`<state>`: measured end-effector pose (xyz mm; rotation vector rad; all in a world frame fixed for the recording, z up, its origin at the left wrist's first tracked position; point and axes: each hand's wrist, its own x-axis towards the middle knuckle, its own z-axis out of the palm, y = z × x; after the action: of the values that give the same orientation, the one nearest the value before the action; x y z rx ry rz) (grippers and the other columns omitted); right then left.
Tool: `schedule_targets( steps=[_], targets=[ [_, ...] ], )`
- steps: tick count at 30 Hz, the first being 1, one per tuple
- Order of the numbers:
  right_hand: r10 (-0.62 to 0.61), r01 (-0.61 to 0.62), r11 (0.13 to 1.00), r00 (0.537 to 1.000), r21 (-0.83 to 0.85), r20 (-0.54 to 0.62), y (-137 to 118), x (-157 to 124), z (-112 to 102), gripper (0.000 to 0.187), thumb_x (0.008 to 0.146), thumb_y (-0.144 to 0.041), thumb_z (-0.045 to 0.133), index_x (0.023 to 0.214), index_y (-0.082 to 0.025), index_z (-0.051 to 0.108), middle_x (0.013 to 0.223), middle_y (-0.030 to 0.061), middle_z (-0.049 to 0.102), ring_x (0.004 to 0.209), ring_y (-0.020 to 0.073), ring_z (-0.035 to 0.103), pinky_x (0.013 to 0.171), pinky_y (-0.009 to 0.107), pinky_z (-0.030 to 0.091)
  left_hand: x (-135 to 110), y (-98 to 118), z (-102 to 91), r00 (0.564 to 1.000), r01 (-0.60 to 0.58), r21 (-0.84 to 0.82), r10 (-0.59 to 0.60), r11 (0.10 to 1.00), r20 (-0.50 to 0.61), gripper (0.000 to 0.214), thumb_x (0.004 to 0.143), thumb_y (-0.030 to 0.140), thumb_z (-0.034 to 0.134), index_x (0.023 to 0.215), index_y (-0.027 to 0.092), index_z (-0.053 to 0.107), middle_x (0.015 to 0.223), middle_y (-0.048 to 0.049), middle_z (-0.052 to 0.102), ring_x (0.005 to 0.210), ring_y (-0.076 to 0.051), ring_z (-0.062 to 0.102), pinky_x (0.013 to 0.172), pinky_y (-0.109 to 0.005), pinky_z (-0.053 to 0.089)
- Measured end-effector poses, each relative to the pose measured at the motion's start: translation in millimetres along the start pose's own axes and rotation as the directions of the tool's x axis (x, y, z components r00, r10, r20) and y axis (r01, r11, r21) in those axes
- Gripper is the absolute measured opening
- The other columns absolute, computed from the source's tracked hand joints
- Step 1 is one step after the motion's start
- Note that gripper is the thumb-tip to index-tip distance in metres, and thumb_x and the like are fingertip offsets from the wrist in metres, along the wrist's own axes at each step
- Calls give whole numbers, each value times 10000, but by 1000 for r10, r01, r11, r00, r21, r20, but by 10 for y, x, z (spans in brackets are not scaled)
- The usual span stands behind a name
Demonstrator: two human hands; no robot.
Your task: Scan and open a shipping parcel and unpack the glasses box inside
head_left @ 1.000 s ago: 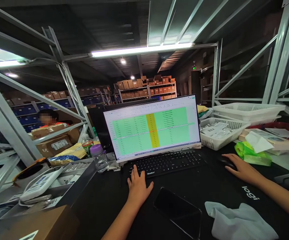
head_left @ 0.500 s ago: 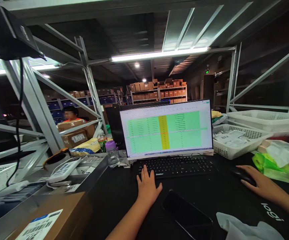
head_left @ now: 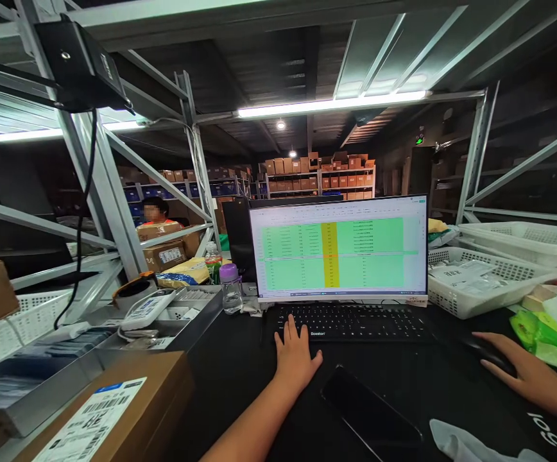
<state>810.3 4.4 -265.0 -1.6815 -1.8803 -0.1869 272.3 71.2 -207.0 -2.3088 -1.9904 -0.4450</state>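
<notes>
My left hand [head_left: 294, 356] rests with fingers spread on the left end of a black keyboard [head_left: 350, 321], holding nothing. Off to the right, my right hand [head_left: 529, 372] is curled over a black computer mouse [head_left: 493, 356] on a dark desk mat with a "logi" mark. Behind the keyboard stands a monitor [head_left: 341, 250] with a green spreadsheet and one yellow column. A dark phone [head_left: 369, 410] lies on the mat between my hands, its screen black. Near it, at the bottom edge, is a crumpled whitish cloth or wrap [head_left: 466, 443], partly cut off.
A purple-lidded bottle [head_left: 231, 292] stands left of the monitor. Grey trays with packets and a labelled carton [head_left: 115, 404] fill the left side. White plastic baskets [head_left: 490, 276] and a green tissue pack [head_left: 543, 340] lie right. Another person [head_left: 156, 212] is behind the metal rack.
The view has turned slightly left, so everything sits further right in the picture. My left hand stays on the keyboard and my right hand on the mouse.
</notes>
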Motion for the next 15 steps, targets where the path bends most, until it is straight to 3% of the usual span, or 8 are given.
schedule_targets(
  steps=[7, 15],
  targets=[
    [-7, 7, 1000, 1000, 26, 3, 0, 12, 1, 521, 842, -556, 584, 1301, -311, 552, 1336, 106, 650, 1218, 340, 636, 1054, 454, 525, 0, -13, 43, 1000, -10, 9, 10, 1000, -25, 712, 836, 495, 547, 1452, 144, 473, 1653, -228, 177, 1505, -386, 240, 1194, -618, 199],
    [5, -5, 1000, 1000, 30, -7, 3, -7, 12, 507, 827, -545, 607, 1305, -385, 547, 1356, 81, 638, 1214, 362, 637, 992, 485, 568, -4, -6, 10, 1000, -4, 18, 4, 1000, -7, 720, 831, 496, 535, 1458, 148, 469, 1659, -217, 161, 1501, -390, 252, 1194, -616, 201]
  ],
)
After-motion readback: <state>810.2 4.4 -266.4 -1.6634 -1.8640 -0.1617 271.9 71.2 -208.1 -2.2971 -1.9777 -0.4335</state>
